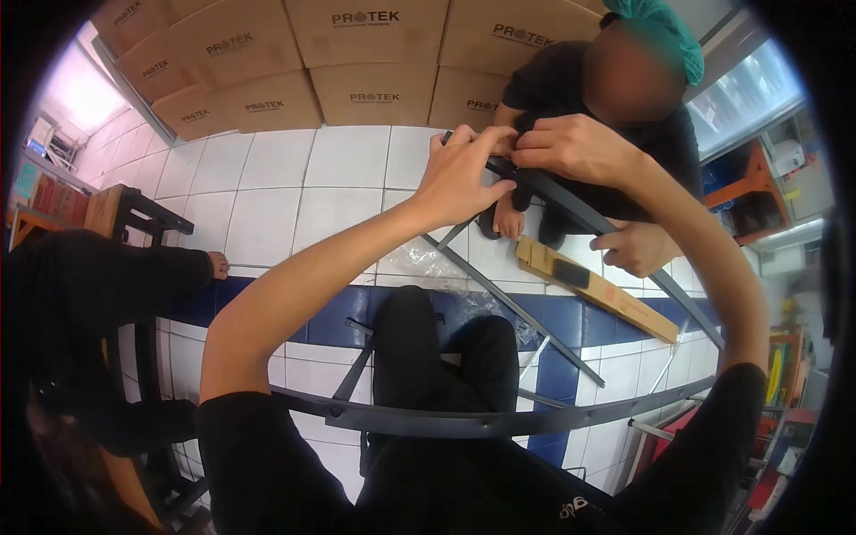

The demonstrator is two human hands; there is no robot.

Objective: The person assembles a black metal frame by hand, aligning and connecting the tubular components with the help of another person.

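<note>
Dark grey metal bars form a frame in front of me; one long bar [575,207] slants from the far middle down to the right. My left hand [456,176] is closed around the far end of the frame, its thumb stretched along the bar. My right hand [580,150] meets it at the same corner, thumb and fingertips pinched at the joint; whatever small thing they may hold is hidden. A co-worker's hand [637,248] grips the long bar farther down. Across my lap runs another dark bar [499,423] with small holes.
Stacked cardboard boxes [374,94] line the far wall. A co-worker in a green hair cap [664,27] crouches far right. On the tiled floor lie a long narrow carton [615,299] and clear plastic wrap [428,259]. Another person's dark-clothed leg [116,276] and a black stand [147,214] are at left.
</note>
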